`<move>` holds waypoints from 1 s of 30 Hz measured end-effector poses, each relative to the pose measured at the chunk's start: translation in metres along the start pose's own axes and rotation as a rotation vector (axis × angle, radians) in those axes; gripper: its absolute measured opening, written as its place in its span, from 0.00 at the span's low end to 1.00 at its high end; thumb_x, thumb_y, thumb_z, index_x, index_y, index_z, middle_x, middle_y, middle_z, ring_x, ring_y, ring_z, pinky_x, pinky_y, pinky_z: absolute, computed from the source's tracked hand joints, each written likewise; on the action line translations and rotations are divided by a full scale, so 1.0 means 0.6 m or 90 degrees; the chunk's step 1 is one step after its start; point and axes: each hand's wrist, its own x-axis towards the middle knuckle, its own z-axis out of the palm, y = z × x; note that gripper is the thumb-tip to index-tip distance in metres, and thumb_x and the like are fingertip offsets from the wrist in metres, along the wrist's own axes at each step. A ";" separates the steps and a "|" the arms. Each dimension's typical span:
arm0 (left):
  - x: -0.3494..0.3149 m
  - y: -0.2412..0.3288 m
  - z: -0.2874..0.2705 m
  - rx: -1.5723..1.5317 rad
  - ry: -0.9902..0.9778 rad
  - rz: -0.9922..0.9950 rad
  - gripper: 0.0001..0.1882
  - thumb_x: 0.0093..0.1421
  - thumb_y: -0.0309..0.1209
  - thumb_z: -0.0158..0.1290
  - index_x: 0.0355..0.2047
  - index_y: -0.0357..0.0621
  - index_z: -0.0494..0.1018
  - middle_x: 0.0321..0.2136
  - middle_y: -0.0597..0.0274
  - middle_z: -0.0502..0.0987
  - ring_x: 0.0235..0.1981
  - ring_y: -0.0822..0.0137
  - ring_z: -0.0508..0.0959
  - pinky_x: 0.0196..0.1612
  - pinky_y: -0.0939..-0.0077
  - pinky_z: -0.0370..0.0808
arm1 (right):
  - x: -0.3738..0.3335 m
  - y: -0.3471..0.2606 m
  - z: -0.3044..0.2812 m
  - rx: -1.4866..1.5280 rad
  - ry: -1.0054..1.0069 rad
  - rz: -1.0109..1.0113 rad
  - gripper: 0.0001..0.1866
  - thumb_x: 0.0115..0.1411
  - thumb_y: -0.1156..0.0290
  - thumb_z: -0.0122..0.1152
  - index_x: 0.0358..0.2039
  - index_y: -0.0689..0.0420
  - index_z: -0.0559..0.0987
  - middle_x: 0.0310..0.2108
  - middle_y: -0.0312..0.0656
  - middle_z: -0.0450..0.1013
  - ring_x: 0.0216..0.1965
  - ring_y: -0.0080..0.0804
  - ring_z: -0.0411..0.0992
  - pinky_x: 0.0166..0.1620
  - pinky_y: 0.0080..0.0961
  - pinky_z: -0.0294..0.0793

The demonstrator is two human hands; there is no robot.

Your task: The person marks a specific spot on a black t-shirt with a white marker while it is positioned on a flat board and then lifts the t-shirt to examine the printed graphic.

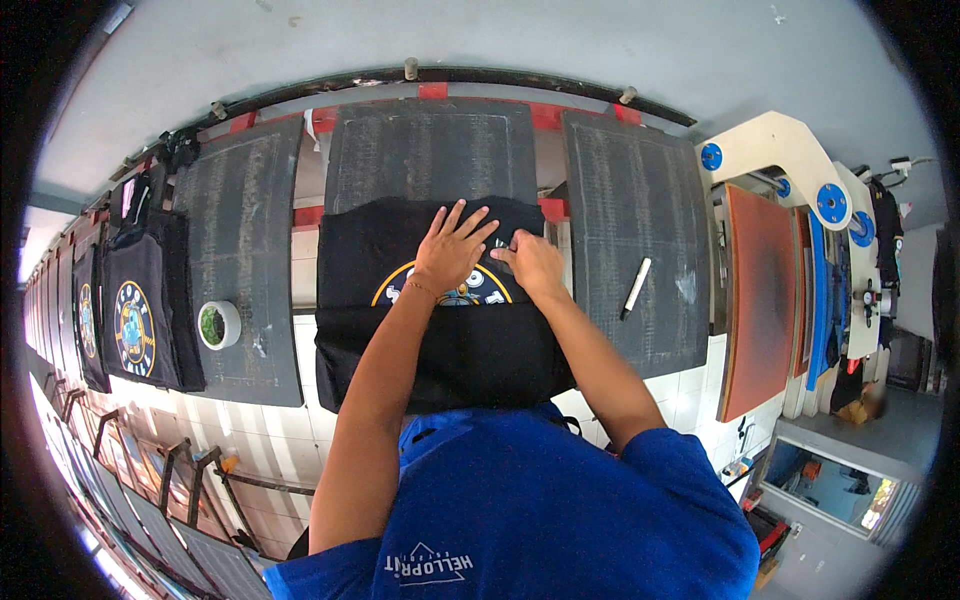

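Note:
A black cloth (425,226) with a round yellow-and-white printed emblem (398,283) is spread over the middle dark board (432,150). Its near part makes a plain black fold that covers the lower half of the emblem. My left hand (452,250) lies flat on the cloth above the emblem, fingers spread. Just right of it, my right hand (533,264) is closed, its fingers curled and the thumb pointing left. Its fingertips press at the cloth beside a small white mark; whether they pinch anything is hidden.
A white marker (636,288) lies on the right board (630,190). On the left board (240,190) stands a white pot (220,325) with green content. More black printed cloths (150,300) lie farther left. An orange-brown panel (760,300) and a cream machine frame (770,145) stand at right.

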 end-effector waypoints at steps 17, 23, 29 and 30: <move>0.032 0.161 0.051 -0.065 -0.043 0.117 0.34 0.66 0.57 0.46 0.66 0.53 0.65 0.69 0.57 0.62 0.72 0.50 0.55 0.73 0.48 0.47 | -0.292 0.205 -0.125 0.492 0.238 0.195 0.16 0.68 0.66 0.62 0.50 0.60 0.72 0.29 0.31 0.67 0.30 0.17 0.62 0.35 0.18 0.64; -0.065 -0.307 -0.102 0.327 0.066 -0.354 0.29 0.67 0.52 0.48 0.64 0.54 0.66 0.64 0.49 0.65 0.67 0.44 0.61 0.65 0.40 0.60 | -0.324 0.222 -0.113 0.497 0.170 0.218 0.19 0.68 0.68 0.60 0.55 0.61 0.70 0.27 0.30 0.67 0.29 0.16 0.62 0.33 0.16 0.62; -0.281 -0.290 -0.194 0.049 0.297 -0.505 0.20 0.70 0.38 0.49 0.51 0.32 0.72 0.46 0.37 0.75 0.49 0.39 0.75 0.52 0.51 0.70 | -0.363 0.194 -0.061 0.368 0.042 0.135 0.42 0.56 0.66 0.73 0.67 0.60 0.61 0.37 0.43 0.76 0.39 0.33 0.73 0.47 0.29 0.73; -0.324 -0.234 -0.185 0.025 0.222 -0.562 0.15 0.69 0.36 0.50 0.42 0.32 0.73 0.39 0.39 0.77 0.43 0.40 0.76 0.45 0.51 0.71 | -0.376 0.182 -0.050 0.285 0.026 0.083 0.47 0.53 0.66 0.76 0.68 0.60 0.59 0.40 0.46 0.77 0.43 0.38 0.75 0.51 0.33 0.74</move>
